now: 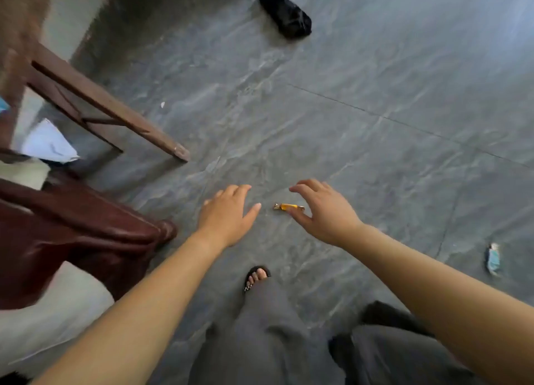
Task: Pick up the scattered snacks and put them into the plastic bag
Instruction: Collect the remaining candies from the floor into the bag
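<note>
At the far left a dark red leather seat (72, 234) sits beside a brown wooden frame (109, 107), with a white sheet (46, 141) lying under it. The left hand (226, 214) hovers over the grey floor (375, 110), palm down, fingers spread loosely and holding nothing. Below it a foot in a black sandal (255, 276) shows past grey trousers (260, 341). Just right of the left hand lies a small orange-wrapped candy (288, 207) on the floor. The right hand (326, 211) is arched directly over it, thumb and fingers wide apart, the thumb at the wrapper's right end. Far above lies a black bag (286, 14); at the far right, a pale blue wrapper (492, 259).
</note>
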`<state>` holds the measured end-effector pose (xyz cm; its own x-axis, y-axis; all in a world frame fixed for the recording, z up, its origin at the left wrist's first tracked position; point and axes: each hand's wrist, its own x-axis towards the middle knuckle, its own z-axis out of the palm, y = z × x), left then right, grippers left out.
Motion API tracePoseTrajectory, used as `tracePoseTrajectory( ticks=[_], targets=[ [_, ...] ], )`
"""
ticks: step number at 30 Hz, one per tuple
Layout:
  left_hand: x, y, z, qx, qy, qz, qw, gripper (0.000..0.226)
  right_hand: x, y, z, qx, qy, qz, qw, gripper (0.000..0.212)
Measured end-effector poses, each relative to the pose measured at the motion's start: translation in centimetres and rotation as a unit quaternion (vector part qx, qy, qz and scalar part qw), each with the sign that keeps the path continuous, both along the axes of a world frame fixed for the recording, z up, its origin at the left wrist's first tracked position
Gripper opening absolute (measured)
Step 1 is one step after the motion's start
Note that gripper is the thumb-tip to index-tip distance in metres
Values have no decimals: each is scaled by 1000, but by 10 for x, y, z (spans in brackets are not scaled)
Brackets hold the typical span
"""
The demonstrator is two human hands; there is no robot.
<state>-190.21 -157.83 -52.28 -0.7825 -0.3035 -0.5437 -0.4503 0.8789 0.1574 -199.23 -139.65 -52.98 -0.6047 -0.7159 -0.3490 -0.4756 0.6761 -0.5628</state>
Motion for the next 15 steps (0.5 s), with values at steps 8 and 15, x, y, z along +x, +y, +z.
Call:
tracePoseTrajectory(
  ticks=[8,15],
  targets=[
    [-5,-9,-280,-11,-5,-67,998,53,-2,-3,-270,65,-12,10,998,48],
    [6,-24,-344,-19,8,-87,996,62,14,-21,-343,58,1,-9,998,37]
  ],
)
